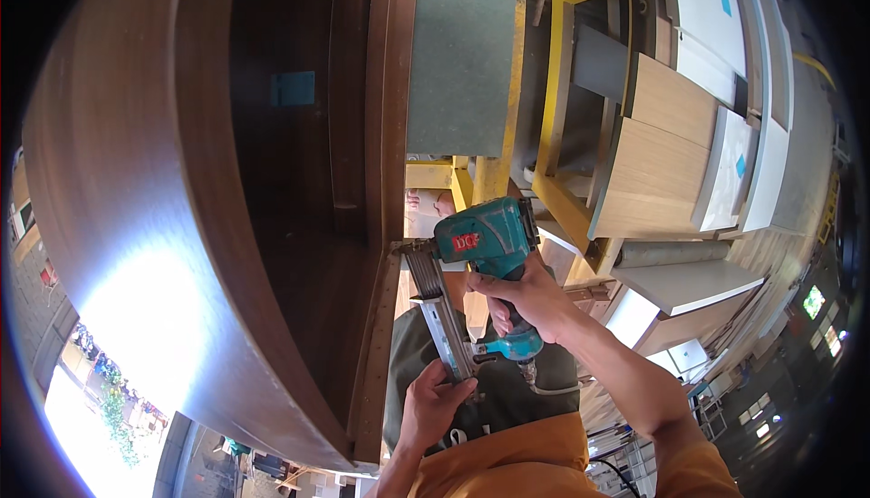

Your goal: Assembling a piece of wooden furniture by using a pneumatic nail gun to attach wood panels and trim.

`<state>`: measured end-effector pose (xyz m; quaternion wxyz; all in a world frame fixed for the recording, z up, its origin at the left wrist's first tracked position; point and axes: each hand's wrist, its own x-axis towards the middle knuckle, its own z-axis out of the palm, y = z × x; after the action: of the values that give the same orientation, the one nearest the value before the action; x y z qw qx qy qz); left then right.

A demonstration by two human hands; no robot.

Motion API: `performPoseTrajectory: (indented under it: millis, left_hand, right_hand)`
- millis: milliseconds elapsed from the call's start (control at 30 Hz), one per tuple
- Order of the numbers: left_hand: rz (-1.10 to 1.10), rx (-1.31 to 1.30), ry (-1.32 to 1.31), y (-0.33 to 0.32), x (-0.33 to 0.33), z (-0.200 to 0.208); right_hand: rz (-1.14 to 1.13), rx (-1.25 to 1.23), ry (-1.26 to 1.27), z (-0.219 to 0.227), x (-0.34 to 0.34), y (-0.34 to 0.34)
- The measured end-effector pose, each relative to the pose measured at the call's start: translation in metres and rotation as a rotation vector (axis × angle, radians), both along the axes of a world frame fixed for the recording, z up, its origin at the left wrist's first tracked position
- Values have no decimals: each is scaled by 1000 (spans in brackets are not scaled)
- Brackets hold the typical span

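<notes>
A teal pneumatic nail gun (485,237) lies across the space before my body, its nose pointing left. My right hand (530,300) is wrapped round its handle. The fingers of my left hand (435,405) close on the lower end of the metal magazine (441,321). The nose is at the front edge of a dark brown wooden cabinet (388,181); I cannot tell whether it touches. Inside the cabinet a blue label (294,88) sticks to a panel. From the handle's base hangs a hose fitting (528,373).
A green-grey board (464,54) lies beyond the gun on a yellow metal frame (555,126). On the right are stacked wood-grain and white panels (662,149) and a low white-topped unit (693,276). The large curved cabinet side (118,172) fills the left.
</notes>
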<state>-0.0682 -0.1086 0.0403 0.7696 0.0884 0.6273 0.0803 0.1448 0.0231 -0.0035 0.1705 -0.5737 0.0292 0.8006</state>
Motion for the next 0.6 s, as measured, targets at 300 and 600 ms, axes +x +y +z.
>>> performPoseTrajectory:
  millis: [300,600]
  left_hand:
    - [34,-14,-23,2,6,2]
    - [8,6,-21,-8,7,2]
  right_hand:
    - [42,15,-2,2,2,7]
    - [89,31,-8,11,2,17]
